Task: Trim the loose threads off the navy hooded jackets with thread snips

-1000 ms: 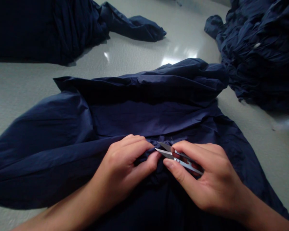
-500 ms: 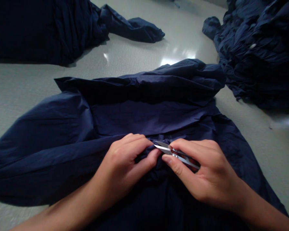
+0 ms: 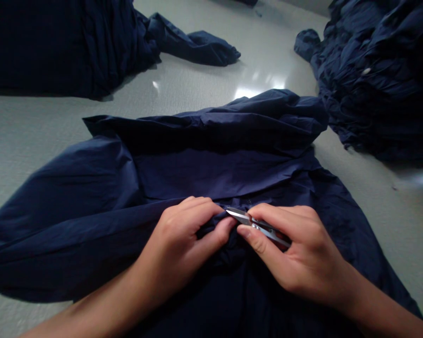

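A dark navy garment lies spread across the table in front of me, its upper layer folded back at the far side. My left hand pinches a gathered bit of its cloth between thumb and fingers. In my right hand is a pair of thread snips, squeezed between thumb and forefinger. The blades are nearly together and point left, right by my left thumb tip and the pinched cloth. Any thread at the blade tips is too small to make out.
A heap of dark navy cloth stands at the far right. Another navy pile sits at the far left, with a sleeve-like piece stretching right from it. The pale tabletop shows between them and reflects light.
The snips' blades have closed together from slightly apart. Both hands stay nearly where they were, and the view has shifted very slightly.
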